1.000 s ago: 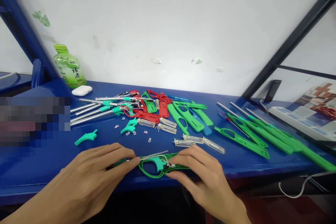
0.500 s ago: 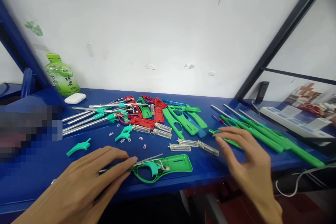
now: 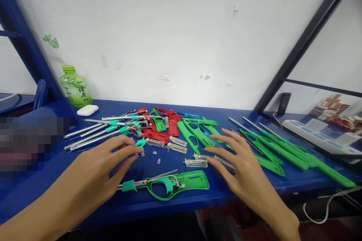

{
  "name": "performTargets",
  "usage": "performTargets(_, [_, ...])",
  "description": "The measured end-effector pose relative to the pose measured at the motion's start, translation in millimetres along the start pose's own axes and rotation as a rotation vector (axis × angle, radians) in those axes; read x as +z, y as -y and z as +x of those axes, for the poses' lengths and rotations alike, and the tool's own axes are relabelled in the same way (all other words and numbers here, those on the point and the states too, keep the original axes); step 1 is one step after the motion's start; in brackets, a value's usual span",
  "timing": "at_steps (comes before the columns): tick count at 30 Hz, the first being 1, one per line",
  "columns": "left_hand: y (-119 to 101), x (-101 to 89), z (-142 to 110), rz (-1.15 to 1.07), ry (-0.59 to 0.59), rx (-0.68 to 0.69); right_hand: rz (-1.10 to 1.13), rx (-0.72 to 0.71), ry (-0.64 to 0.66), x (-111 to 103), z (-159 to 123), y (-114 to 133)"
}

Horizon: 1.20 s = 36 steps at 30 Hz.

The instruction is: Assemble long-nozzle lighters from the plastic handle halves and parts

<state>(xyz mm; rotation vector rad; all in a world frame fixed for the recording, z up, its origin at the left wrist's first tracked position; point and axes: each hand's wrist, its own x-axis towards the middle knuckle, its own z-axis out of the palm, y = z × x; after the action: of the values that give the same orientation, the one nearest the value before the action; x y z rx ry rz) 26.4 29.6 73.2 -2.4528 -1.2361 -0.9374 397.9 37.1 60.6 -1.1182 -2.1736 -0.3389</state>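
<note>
An open green lighter half-shell (image 3: 195, 180) lies near the table's front edge, with a teal trigger (image 3: 169, 185), white wires and a metal rod in it. Above its left end hovers my left hand (image 3: 102, 165), its thumb and fingers slightly apart. Those fingertips are close to small pale clips (image 3: 154, 153) and a teal piece (image 3: 140, 142). My right hand (image 3: 240, 162) is open, fingers spread around the end of a clear fuel tank (image 3: 199, 156); whether it touches is unclear. Another clear tank (image 3: 195, 163) lies just in front.
Metal-tubed lighter parts (image 3: 96, 139) lie at the left, red half-shells (image 3: 152, 134) behind the middle. Green handles with rods (image 3: 291, 152) are at the right, beside a green half-shell (image 3: 270, 165). A green bottle (image 3: 75, 88) and white case (image 3: 87, 110) stand by the wall.
My left hand has left the open green half-shell and moved up toward the small clips. My right hand has moved left from a green shell piece to the clear tanks.
</note>
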Motion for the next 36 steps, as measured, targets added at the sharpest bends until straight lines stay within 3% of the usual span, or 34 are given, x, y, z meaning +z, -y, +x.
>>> performTargets(8, [13.4, 28.2, 27.5, 0.022, 0.277, 0.137, 0.005, -0.034, 0.099, 4.9, 0.0, -2.0])
performTargets(16, [22.4, 40.9, 36.0, 0.134, 0.355, 0.17, 0.037, 0.006, 0.122, 11.8, -1.0, -8.3])
performTargets(24, [6.1, 31.7, 44.7, 0.259, 0.424, 0.296, 0.025, 0.008, 0.117, 12.4, 0.5, -8.0])
performTargets(36, [-12.1, 20.2, 60.0, 0.364, 0.564, 0.129, -0.036, -0.114, -0.026, 27.2, -13.3, -33.6])
